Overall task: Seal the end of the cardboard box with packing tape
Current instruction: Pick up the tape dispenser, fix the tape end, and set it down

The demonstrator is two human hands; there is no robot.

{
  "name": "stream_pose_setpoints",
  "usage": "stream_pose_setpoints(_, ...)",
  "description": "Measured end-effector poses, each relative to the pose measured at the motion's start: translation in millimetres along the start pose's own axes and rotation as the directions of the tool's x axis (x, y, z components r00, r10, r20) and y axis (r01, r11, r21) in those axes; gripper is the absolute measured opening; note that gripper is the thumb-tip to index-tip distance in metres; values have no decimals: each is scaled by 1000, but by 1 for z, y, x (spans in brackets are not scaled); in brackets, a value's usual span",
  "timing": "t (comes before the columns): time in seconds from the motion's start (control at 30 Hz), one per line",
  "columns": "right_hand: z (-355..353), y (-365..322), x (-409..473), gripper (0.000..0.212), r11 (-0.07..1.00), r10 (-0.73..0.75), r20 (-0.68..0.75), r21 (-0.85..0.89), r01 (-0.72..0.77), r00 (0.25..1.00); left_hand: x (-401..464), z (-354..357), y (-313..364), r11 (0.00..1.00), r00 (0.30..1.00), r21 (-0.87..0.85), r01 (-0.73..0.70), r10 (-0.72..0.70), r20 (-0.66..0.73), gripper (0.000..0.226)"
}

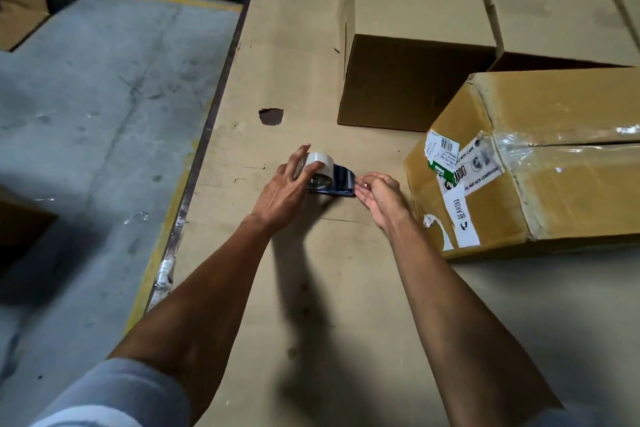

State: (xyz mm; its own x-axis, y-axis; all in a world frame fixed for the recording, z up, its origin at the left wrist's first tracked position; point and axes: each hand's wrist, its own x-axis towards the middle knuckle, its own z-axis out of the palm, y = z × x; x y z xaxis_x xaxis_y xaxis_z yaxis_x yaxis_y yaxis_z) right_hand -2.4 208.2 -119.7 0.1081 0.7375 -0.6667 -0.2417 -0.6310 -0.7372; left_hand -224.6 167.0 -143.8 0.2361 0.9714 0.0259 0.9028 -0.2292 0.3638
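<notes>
1. One cardboard box (540, 163) with labels and clear tape on its near end is seen lying on its side at the right of a cardboard-covered work surface (311, 288), well apart from the surface's left edge.
2. One tape dispenser (329, 177), dark blue and carrying one roll of pale packing tape (320, 163), is set on the surface just left of the box, without touching it.
3. Two hands are counted, both at the dispenser.
4. The left hand (284, 191) is laid over the roll with its fingers spread and partly curled around the roll; the thumb is raised at the far side.
5. The right hand (379, 194) is held at the dispenser's right end, palm turned inward, with the fingertips drawn together at the blade end; whether tape is actually pinched between them cannot be told.
6. Two open, empty cartons are seen farther back: one carton (412, 80) directly behind the dispenser, and a second carton (554, 21) to its right, partly hidden by the labelled box.
7. One torn hole (271, 116) is seen in the surface covering, beyond the left hand.
8. A grey concrete floor (86, 97) with a yellow line is seen to the left of the surface.
</notes>
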Motion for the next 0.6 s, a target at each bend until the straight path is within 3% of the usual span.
stream_pose_setpoints(0.13,0,-3,0,14,994,10,-57,-105,-16,998,1,2,-3,999,999,29,19,-20,37,104)
stream_pose_setpoints(0.23,-3,-9,-4,28,990,-3,-79,-144,-8,997,-3,-4,2,998,998,50,31,-33,44,111)
stream_pose_setpoints(0.3,-8,-13,-7,21,981,-22,-95,-195,3,995,-5,-9,5,998,999,51,38,-39,25,115)
stream_pose_setpoints(0.6,-49,-29,0,24,875,-309,-155,-434,216,938,-28,-57,73,1000,985,26,-17,21,-170,81)
